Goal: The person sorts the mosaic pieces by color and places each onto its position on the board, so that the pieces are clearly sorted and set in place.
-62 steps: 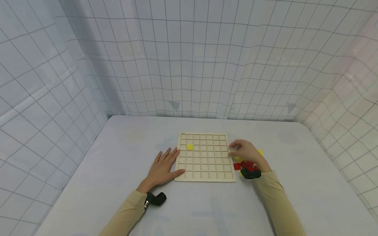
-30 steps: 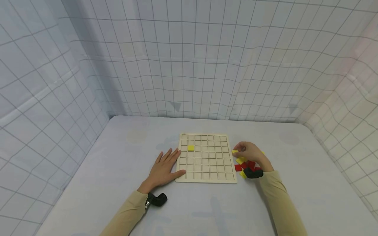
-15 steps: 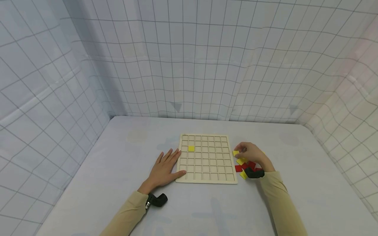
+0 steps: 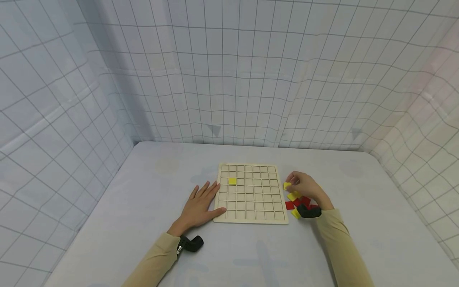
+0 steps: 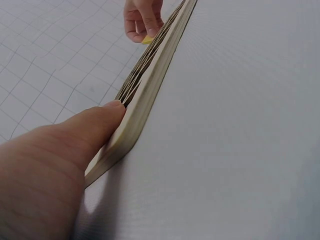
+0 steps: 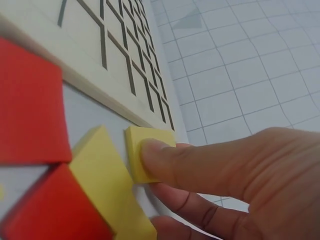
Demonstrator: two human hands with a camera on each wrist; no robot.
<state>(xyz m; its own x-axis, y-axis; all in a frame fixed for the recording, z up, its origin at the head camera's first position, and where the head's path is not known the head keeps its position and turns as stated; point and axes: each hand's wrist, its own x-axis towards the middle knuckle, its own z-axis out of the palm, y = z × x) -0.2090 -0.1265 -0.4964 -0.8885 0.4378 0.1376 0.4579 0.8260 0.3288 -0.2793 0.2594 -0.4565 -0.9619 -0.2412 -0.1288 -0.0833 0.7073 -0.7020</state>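
A pale wooden grid board [image 4: 251, 195] lies on the table, one yellow square tile [image 4: 232, 181] sitting in a cell of its upper left part. My left hand [image 4: 198, 206] rests flat at the board's left edge, fingers spread, its thumb over the lower left corner. Just off the board's right edge, my right hand [image 4: 305, 186] pinches another yellow tile [image 6: 142, 150] between thumb and fingers. Loose beneath that hand lie red tiles [image 6: 30, 105] and yellow tiles [image 6: 107, 180], partly hidden by the wrist.
The white table [image 4: 172, 159] ends at a curtain [image 4: 222, 79] with a dark grid pattern, which also hangs at both sides. A black wrist camera [image 4: 193, 243] sits by the left forearm, another [image 4: 309, 211] over the loose tiles.
My right hand has moved slightly right, away from the board's edge, and now holds a yellow tile that has come into view. The left hand keeps its place on the board.
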